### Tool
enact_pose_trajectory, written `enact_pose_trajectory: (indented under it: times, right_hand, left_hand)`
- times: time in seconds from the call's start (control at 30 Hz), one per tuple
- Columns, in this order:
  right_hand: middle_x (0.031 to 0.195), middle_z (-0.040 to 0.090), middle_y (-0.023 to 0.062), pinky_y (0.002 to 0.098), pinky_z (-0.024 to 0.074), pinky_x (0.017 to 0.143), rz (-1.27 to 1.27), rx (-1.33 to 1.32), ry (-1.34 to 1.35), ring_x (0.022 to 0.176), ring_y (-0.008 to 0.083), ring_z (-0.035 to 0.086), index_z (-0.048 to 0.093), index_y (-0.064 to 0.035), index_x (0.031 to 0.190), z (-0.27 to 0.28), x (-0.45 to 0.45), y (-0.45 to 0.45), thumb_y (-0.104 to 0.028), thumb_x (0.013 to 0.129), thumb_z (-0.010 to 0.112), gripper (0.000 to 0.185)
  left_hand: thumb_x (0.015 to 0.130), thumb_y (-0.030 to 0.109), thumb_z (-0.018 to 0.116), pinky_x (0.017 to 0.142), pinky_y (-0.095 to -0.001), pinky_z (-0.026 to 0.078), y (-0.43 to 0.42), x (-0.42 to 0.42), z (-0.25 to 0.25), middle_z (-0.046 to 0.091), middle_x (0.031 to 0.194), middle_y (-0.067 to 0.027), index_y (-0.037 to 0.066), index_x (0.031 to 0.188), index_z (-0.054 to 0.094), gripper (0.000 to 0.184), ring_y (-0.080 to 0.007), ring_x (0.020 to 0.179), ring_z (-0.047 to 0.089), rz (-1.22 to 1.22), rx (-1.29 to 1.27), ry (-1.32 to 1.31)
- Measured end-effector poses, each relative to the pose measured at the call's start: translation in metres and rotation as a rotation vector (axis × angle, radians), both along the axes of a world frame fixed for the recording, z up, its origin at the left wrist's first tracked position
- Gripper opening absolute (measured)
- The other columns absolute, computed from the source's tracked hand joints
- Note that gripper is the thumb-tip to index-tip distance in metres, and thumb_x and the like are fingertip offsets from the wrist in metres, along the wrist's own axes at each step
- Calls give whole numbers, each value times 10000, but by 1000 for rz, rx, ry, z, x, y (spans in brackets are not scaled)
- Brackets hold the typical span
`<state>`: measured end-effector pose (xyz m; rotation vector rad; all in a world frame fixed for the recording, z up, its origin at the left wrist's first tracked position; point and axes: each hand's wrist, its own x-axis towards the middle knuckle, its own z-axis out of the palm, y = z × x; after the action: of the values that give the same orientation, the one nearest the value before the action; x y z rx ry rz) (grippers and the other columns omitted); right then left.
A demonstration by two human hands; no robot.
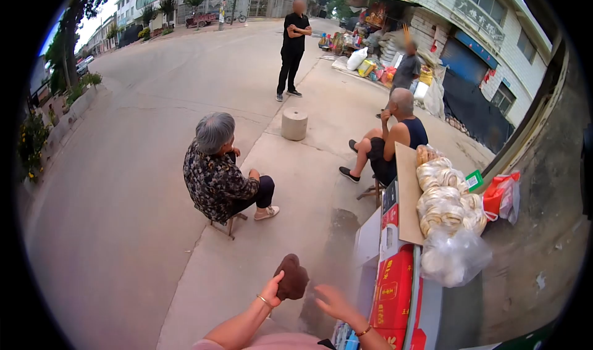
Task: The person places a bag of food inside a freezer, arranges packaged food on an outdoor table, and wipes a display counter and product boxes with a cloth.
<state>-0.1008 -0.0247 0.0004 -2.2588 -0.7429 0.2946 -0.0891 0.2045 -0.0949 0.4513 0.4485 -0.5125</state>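
My left hand (270,290), with a bangle at the wrist, is closed on the lower left edge of a soft, dark brown cloth (293,278) that looks bunched or folded. To the right, apart from the cloth, my right hand (334,303) is empty, its fingers stretched out and slightly blurred. Close to the right forearm stands a red printed carton (393,288). Beyond it, bags of flat round breads (441,205) rest on a cardboard sheet (407,195), and a clear plastic bag (454,257) hangs at the near end.
A person in a patterned shirt (216,177) sits on a stool ahead left; another in a dark vest (404,134) sits ahead right. Two more people stand farther off. A stone cylinder (294,124) stands on the pavement. Sacks (395,50) are piled by the shop.
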Motion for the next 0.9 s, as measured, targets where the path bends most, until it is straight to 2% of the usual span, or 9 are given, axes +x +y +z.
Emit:
enact_pose_trajectory:
  times: [0.13,0.2,0.3,0.4,0.57,0.67,0.73,0.8,0.9]
  right_hand:
    - [1061,614,172,371,465,890,-267,31,-266,1020,335,577,601,0,1064,19,-7,-64,-87,811,610,268]
    - [1045,615,177,363,471,876,-598,101,-245,1005,331,585,601,12,1044,50,-24,-91,-50,799,609,253]
    - [1044,612,164,356,472,860,-914,1,-447,992,296,594,600,12,1053,55,-51,-164,-36,870,536,200]
    - [1169,547,165,375,450,884,-1160,37,-354,1030,317,553,568,8,1115,40,-78,-230,-93,909,501,239]
    - [1245,503,173,409,355,996,-978,-267,-445,1169,334,451,525,4,1183,11,-88,-267,-144,913,493,310]
    - [1265,495,184,421,344,1011,-906,-373,-412,1197,334,441,529,5,1185,14,-88,-259,-141,891,519,329]
    - [1249,511,181,424,340,1017,-941,-303,-402,1202,330,446,551,7,1160,15,-88,-262,-133,875,536,317]
    - [1228,530,171,437,341,1015,-954,-273,-398,1187,326,460,577,9,1113,13,-88,-267,-108,856,554,283]
    - [1205,543,159,433,347,1009,-967,-240,-402,1176,321,469,590,5,1070,18,-88,-268,-89,828,567,261]
  left_hand:
    - [957,340,471,1034,-397,386,-19,11,18,554,1268,-64,93,1281,504,408,-230,1195,502,86,-33,-81]
    - [929,360,533,1044,-362,368,-41,16,17,554,1265,-59,107,1291,495,443,-210,1180,505,31,-99,-88]
    - [895,276,609,1001,-394,420,-98,28,27,563,1239,-109,51,1287,469,474,-238,1139,541,-163,3,-132]
    - [914,215,562,868,-387,517,-175,42,46,600,1151,-139,13,1214,495,369,-252,1022,607,-308,125,-102]
    - [922,209,536,749,-385,562,-306,54,63,619,1052,-130,-8,1134,508,304,-253,894,643,-406,229,-273]
    - [941,226,494,679,-352,529,-366,75,64,622,914,-55,90,1065,522,186,-197,771,618,-386,202,-225]
    - [956,327,480,737,-381,524,-396,94,64,622,980,-42,111,1115,516,271,-202,839,618,-337,141,-205]
    - [971,483,334,977,-371,413,-404,107,96,553,1262,-88,49,1302,451,559,-232,1122,546,-208,77,-226]
    - [948,353,383,923,-389,452,-417,157,50,637,1103,-71,57,1127,576,397,-238,1011,600,-143,-26,-132]
